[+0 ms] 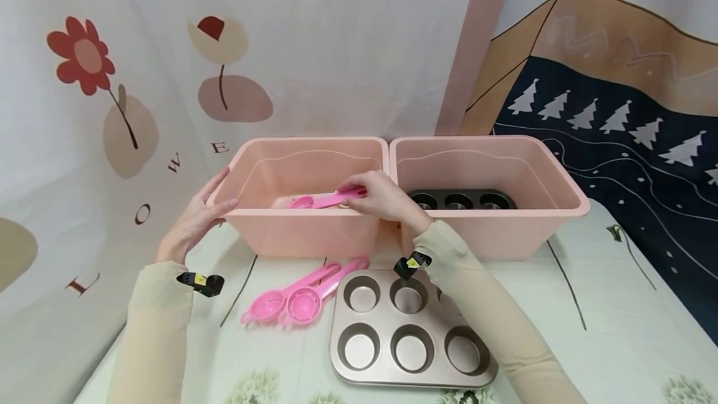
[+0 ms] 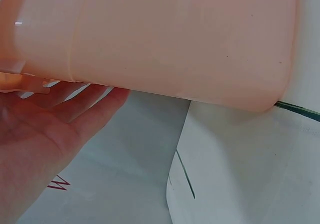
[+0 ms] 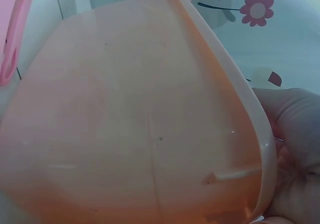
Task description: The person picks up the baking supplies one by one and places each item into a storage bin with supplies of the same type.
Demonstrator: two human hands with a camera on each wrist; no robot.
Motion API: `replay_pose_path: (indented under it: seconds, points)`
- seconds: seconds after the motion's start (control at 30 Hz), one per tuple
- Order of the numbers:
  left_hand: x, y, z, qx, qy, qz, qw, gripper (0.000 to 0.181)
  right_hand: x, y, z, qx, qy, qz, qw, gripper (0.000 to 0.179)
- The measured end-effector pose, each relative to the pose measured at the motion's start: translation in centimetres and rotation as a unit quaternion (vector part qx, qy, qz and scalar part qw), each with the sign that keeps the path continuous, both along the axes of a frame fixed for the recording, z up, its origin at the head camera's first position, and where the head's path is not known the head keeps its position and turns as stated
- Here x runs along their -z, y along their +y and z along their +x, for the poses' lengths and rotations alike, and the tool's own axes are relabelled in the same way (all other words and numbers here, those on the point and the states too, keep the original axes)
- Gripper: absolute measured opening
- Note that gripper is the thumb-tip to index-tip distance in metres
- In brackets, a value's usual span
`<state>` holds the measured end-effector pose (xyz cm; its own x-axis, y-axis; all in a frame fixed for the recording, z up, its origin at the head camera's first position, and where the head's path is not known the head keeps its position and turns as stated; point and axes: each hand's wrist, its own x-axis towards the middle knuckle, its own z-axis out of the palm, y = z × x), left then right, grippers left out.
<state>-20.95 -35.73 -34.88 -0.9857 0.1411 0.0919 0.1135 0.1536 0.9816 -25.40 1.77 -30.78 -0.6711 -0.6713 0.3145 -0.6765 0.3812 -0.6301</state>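
My right hand [image 1: 382,197] reaches over the front right rim of the left pink bin [image 1: 303,232] and pinches the handle of a pink measuring spoon [image 1: 325,201]. The spoon's bowl points left inside the bin. In the right wrist view the hand is partly hidden behind the bin's rim. My left hand [image 1: 193,220] rests at the bin's left end, its fingers [image 2: 102,108] extended along the outer wall and its thumb near the front corner. Two more pink measuring spoons [image 1: 305,305] lie side by side on the cloth in front of the bin.
A metallic muffin pan [image 1: 384,323] with several cups lies at the front, partly under my right forearm. The right pink bin [image 1: 477,232] stands next to the left one and holds a dark muffin pan [image 1: 471,193]. A printed curtain [image 1: 348,48] hangs behind both bins.
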Motion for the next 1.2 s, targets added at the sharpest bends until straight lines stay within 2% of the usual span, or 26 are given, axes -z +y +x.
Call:
replay_pose_path:
  seconds: [0.13,0.37,0.5,0.7,0.9,1.03,1.2]
  points:
    - [-0.1,0.1,-0.1,0.004,0.000,0.007,1.0000,0.077,0.1,-0.2,0.0,0.006,-0.003,0.000,1.0000,0.023]
    - [-0.1,0.1,0.2,-0.005,-0.007,-0.017,0.9998,0.078,0.2,-0.3,0.3,0.019,-0.006,0.001,0.9998,0.023]
    - [0.0,0.0,0.1,-0.009,-0.007,-0.019,0.9998,0.078,0.2,-0.1,0.5,0.007,-0.010,-0.006,0.9999,0.024]
    - [-0.2,0.1,0.1,-0.011,-0.008,-0.027,0.9996,0.077,0.3,0.5,1.5,-0.023,-0.007,-0.060,0.9979,0.022]
    - [0.0,0.1,0.5,-0.009,-0.011,-0.031,0.9994,0.077,1.4,0.9,3.0,-0.034,0.003,-0.131,0.9909,0.019]
    - [0.0,-0.2,0.9,-0.010,-0.009,-0.021,0.9997,0.077,1.9,0.9,3.7,-0.049,-0.002,-0.156,0.9866,0.019]
    - [-0.3,-0.1,0.4,-0.004,-0.004,-0.017,0.9998,0.077,1.6,1.3,4.1,-0.053,-0.004,-0.180,0.9823,0.020]
